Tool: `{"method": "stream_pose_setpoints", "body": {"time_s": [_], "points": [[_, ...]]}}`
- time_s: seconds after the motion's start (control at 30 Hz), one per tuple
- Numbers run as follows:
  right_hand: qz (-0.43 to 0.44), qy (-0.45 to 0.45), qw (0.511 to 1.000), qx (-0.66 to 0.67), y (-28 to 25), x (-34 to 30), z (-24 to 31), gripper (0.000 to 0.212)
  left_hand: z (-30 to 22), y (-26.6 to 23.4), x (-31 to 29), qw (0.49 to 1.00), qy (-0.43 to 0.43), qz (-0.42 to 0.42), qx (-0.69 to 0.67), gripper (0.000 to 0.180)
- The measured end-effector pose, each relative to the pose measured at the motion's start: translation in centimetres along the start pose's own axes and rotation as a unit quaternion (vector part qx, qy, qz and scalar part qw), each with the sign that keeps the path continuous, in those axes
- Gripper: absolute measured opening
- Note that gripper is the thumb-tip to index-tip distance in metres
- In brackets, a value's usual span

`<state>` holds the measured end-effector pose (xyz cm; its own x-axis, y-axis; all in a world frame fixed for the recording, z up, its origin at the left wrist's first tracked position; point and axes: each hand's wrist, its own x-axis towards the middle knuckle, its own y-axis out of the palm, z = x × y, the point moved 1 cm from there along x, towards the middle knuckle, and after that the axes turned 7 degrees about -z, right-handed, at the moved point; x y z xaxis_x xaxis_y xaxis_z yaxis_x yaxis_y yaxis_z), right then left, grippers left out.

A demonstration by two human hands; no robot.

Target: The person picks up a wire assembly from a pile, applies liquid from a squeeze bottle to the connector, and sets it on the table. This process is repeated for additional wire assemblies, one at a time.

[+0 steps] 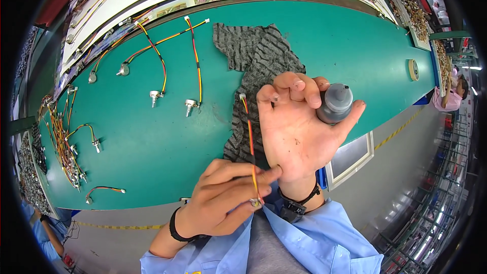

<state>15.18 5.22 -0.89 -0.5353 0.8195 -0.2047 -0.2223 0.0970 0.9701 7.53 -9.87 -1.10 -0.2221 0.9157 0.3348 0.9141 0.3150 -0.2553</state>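
Cable (249, 128) pinched in left hand (215, 200); bottle (337, 104) held in upturned, half-curled right hand (299, 139). Seemingly mid-batch: loose potentiometers (190, 104) far left, bundle (62, 147) left; finished share unclear.

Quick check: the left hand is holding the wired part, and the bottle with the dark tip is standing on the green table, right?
Not quite: the bottle isn't standing on the green table; the head view shows the right hand holding it. The left hand is holding the wired part.
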Motion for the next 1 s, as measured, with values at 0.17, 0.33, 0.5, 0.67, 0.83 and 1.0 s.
{"method": "stream_pose_setpoints", "body": {"time_s": [0.17,0.33,0.5,0.67,0.83,1.0], "points": [[-0.003,-0.02,1.0,0.003,0.1,0.2,0.2,0.063,0.0,0.4,-0.2,1.0,0.01,-0.002,0.018,0.023],[0.005,-0.016,1.0,0.007,0.3,0.1,0.2,0.063,-0.1,0.4,-0.4,1.0,0.011,-0.002,0.024,0.02],[0.015,-0.058,0.997,-0.039,0.7,-0.2,0.0,0.063,0.0,0.4,-0.2,0.996,-0.036,-0.065,-0.041,0.02],[0.126,-0.137,0.945,-0.267,-0.9,-1.8,0.5,0.067,1.1,-0.3,-0.7,0.971,-0.081,-0.183,-0.13,0.022],[0.239,-0.18,0.875,-0.382,-1.6,-2.1,0.8,0.072,0.4,-0.3,-1.1,0.944,-0.162,-0.217,-0.188,0.021],[0.301,-0.194,0.813,-0.459,-2.1,-2.3,0.8,0.07,0.7,0.1,-1.3,0.925,-0.187,-0.237,-0.23,0.026]]}}
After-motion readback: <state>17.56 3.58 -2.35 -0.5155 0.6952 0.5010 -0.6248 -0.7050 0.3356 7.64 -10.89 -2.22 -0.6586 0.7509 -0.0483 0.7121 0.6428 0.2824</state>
